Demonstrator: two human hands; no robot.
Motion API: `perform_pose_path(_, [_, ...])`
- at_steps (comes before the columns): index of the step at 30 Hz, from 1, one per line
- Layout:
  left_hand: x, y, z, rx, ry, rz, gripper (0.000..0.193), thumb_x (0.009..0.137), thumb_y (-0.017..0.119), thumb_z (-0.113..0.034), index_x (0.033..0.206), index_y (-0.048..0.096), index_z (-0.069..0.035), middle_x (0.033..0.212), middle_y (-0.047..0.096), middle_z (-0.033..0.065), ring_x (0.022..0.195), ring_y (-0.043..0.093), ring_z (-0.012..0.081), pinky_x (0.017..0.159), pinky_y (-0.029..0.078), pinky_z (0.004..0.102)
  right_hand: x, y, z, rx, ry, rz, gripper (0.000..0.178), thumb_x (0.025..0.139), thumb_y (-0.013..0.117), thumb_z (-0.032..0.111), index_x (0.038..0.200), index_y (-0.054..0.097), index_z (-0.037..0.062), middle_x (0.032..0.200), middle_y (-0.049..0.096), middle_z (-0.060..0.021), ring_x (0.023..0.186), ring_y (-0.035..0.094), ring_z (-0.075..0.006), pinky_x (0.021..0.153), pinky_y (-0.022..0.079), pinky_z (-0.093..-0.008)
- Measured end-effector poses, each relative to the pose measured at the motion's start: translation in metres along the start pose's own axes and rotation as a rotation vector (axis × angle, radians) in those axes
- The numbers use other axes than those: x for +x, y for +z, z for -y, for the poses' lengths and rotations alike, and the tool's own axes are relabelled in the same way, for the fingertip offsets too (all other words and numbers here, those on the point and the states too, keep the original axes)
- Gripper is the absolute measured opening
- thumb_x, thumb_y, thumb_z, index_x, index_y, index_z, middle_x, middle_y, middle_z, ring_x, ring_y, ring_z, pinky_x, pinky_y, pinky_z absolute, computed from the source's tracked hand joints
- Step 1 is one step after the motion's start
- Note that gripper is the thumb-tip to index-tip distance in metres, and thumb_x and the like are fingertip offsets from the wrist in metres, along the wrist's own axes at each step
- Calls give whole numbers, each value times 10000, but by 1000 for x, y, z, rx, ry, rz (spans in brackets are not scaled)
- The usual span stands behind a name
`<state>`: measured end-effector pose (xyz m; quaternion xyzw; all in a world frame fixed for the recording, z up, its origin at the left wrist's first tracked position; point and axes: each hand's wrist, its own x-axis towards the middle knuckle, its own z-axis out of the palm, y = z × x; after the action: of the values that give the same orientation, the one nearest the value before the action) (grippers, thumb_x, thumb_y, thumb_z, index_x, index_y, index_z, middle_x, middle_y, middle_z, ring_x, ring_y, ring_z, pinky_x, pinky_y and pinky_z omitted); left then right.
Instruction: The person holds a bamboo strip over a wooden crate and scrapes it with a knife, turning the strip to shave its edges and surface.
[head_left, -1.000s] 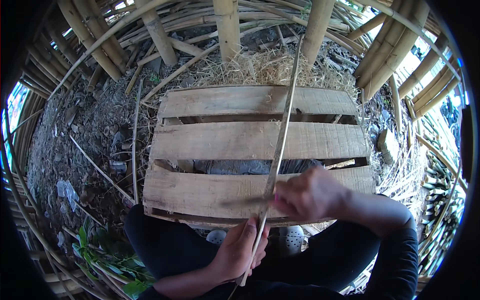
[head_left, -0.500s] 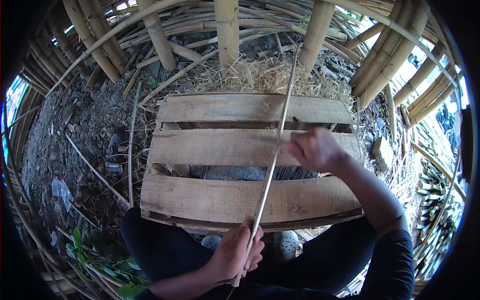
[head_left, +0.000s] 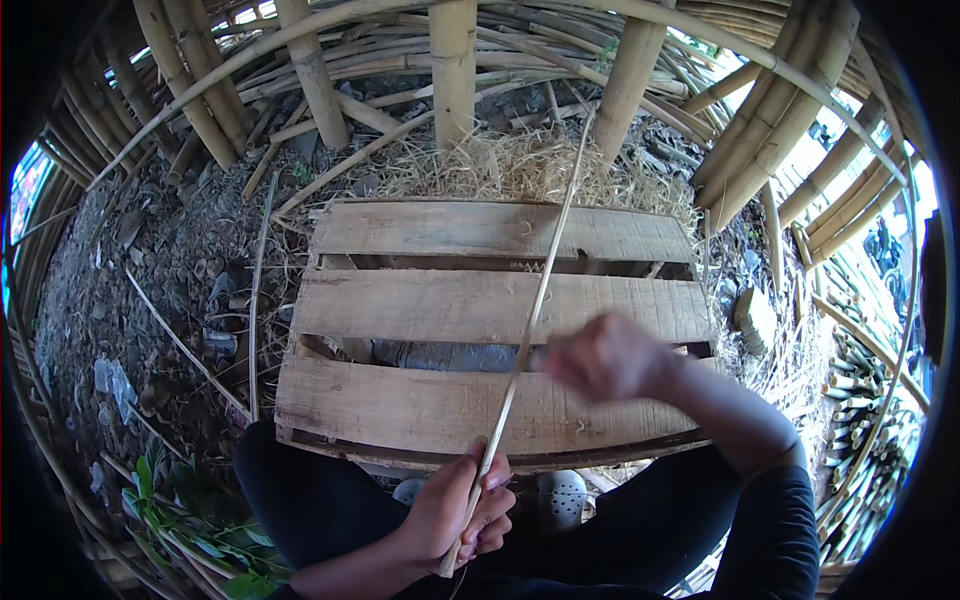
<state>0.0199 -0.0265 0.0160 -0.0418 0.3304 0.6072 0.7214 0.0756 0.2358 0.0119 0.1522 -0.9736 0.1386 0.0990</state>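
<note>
A long, thin bamboo strip [head_left: 551, 258] slants over a low slatted wooden bench [head_left: 410, 300], from my lap up toward the far right. My left hand [head_left: 452, 512] is wrapped round its near end, in front of the bench's front edge. Beside the strip, over the gap between the middle and front boards, my right hand [head_left: 605, 360] is closed in a fist and blurred by motion. A small dark blur pokes out of that fist toward the strip; what it is I cannot make out.
Pale shavings [head_left: 530, 160] lie heaped behind the bench. Upright bamboo poles [head_left: 455, 75] stand at the back. Loose strips [head_left: 257, 300] and green leaves [head_left: 205, 540] lie at left. A pile of cut bamboo [head_left: 860, 420] and a wooden block [head_left: 754, 320] are at right.
My right hand has moved toward me along the strip, from the middle board to the gap before the front board. My left hand still grips the near end, slightly shifted left.
</note>
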Motion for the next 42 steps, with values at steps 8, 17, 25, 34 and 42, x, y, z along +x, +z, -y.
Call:
perform_pose_path(8, [3, -5, 0, -182, -40, 138, 440, 1021, 174, -492, 788, 374, -177, 426, 285, -30, 284, 231, 84, 292, 216, 208, 0, -6, -9, -58, 139, -8, 316, 943, 558, 222, 659, 544, 85, 477, 503, -46, 377, 519, -211, 375, 416, -354])
perform_pose_path(17, [12, -15, -4, -180, -33, 105, 407, 1027, 203, -450, 776, 373, -178, 407, 298, -38, 268, 245, 80, 317, 196, 206, 7, 1, 12, 10, 156, 68, 353, 974, 512, 330, 700, 564, 113, 455, 475, 18, 341, 470, -162, 352, 407, -320])
perform_pose_path(25, [9, -6, -3, -74, -50, 18, 435, 1026, 181, -452, 768, 379, -164, 424, 291, -22, 287, 234, 90, 301, 222, 207, 13, -7, 3, -83, 176, -3, 390, 988, 477, 341, 685, 566, 112, 452, 475, 11, 355, 483, -152, 346, 386, -290])
perform_pose_path(34, [13, -7, -10, -72, -54, -42, 405, 1024, 227, -435, 755, 382, -175, 423, 298, -36, 284, 228, 79, 307, 192, 208, 5, 5, 16, 107, 2, 22, 340, 939, 571, 327, 694, 536, 93, 456, 480, -28, 385, 528, -208, 387, 435, -358])
perform_pose_path(42, [10, -5, -6, -75, -46, -10, 436, 1027, 197, -448, 756, 380, -159, 433, 283, -22, 300, 223, 88, 302, 208, 212, 4, 4, 10, -8, 109, -69, 368, 965, 526, 314, 680, 541, 81, 426, 424, -9, 347, 468, -162, 360, 422, -354])
